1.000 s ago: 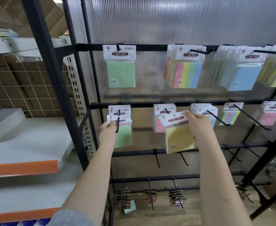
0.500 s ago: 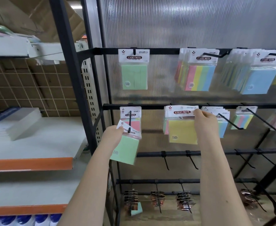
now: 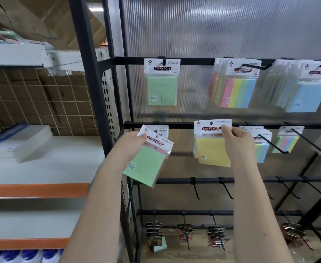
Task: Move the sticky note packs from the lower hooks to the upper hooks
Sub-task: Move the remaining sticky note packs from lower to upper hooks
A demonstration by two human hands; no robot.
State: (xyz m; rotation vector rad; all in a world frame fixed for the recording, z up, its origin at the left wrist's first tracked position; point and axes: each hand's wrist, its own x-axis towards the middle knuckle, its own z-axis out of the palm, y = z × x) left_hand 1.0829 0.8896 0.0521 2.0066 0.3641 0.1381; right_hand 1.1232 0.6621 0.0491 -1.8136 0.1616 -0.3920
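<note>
My left hand (image 3: 132, 144) pinches the white header of a green sticky note pack (image 3: 146, 165), tilted and free of its hook, in front of a pink pack (image 3: 158, 132) still on the lower bar. My right hand (image 3: 238, 141) pinches the header of a yellow sticky note pack (image 3: 212, 152), held upright in front of the lower bar (image 3: 184, 125). On the upper bar (image 3: 193, 61) hang a green pack (image 3: 162, 82), a bundle of multicolour packs (image 3: 235, 86) and blue packs (image 3: 305, 90).
More packs (image 3: 286, 140) hang on lower hooks to the right, with long bare hooks (image 3: 271, 144) sticking out. Empty hooks line the bar below (image 3: 195, 186). A black upright post (image 3: 89, 73) stands left, beside white shelves with orange edges (image 3: 36, 189).
My left hand has pulled the green pack off its lower hook and tilted it. My right hand has raised the yellow pack slightly. The camera has moved closer.
</note>
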